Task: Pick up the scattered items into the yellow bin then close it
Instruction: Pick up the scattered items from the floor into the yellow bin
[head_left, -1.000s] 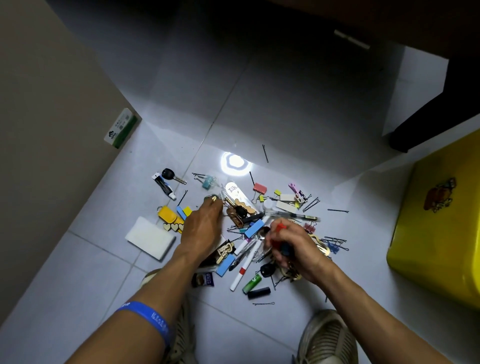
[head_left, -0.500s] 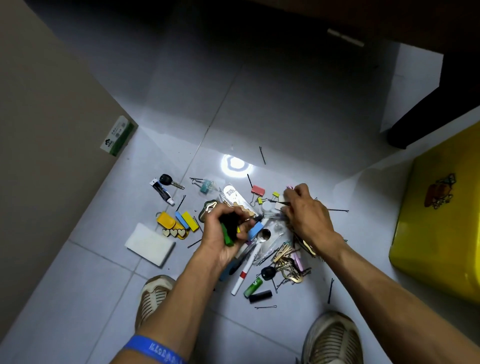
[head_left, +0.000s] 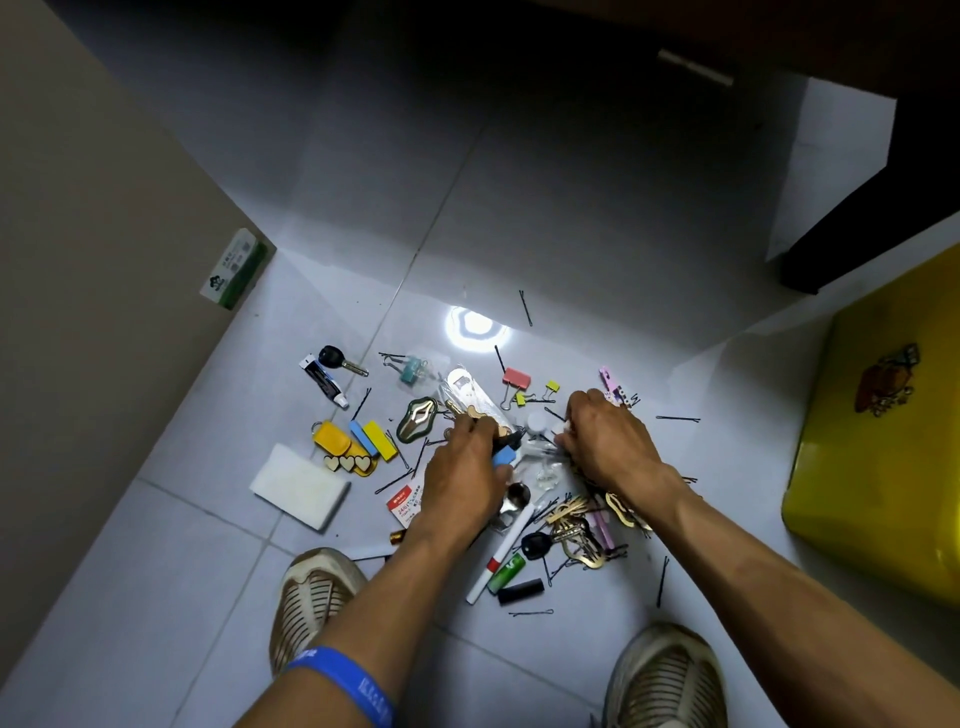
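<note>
Clutter's mostly still on the tile floor (head_left: 571, 218). My left hand (head_left: 462, 478) is clenched around a blue piece plus some dark bits, my right hand (head_left: 608, 441) is curled into the pile, contents unclear. Yellow bin (head_left: 883, 441) sits off right of it, lid seemingly down. Dim room.

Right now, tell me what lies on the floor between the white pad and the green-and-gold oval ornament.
In the head view, between the white pad and the oval ornament lie a yellow key fob, wooden hearts, and blue and yellow blocks.
</note>
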